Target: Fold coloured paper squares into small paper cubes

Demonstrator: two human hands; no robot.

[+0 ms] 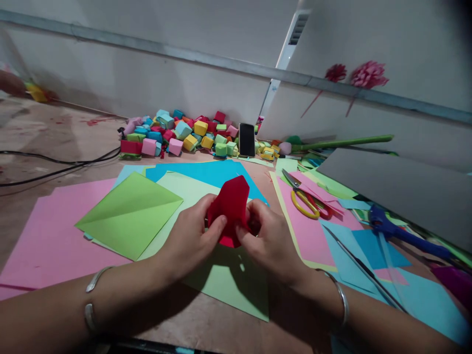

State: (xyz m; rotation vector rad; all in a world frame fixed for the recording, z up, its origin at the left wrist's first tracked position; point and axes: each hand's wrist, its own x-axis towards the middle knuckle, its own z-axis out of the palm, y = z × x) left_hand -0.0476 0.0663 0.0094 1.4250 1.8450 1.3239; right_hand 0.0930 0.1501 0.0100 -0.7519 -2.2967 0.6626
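Note:
A partly folded piece of red paper (233, 204) is held up between both hands in the middle of the view. My left hand (195, 233) pinches its left side, thumb on the near face. On the lower right side my right hand (267, 236) is closed on the same paper, its thumb near the bottom edge. Below the hands lies a pale green sheet (236, 290), with their shadow on it. A creased green square (131, 216) rests to the left, over a pink sheet (62, 231). Behind the red paper is a blue sheet (199, 172).
Many coloured paper cubes (177, 135) are heaped by the wall beside a black phone (247, 139). Yellow-handled scissors (304, 201) and a blue-handled tool (401, 231) lie right. Black cables (62, 162) cross the left. Another person's hand (13, 82) shows far left.

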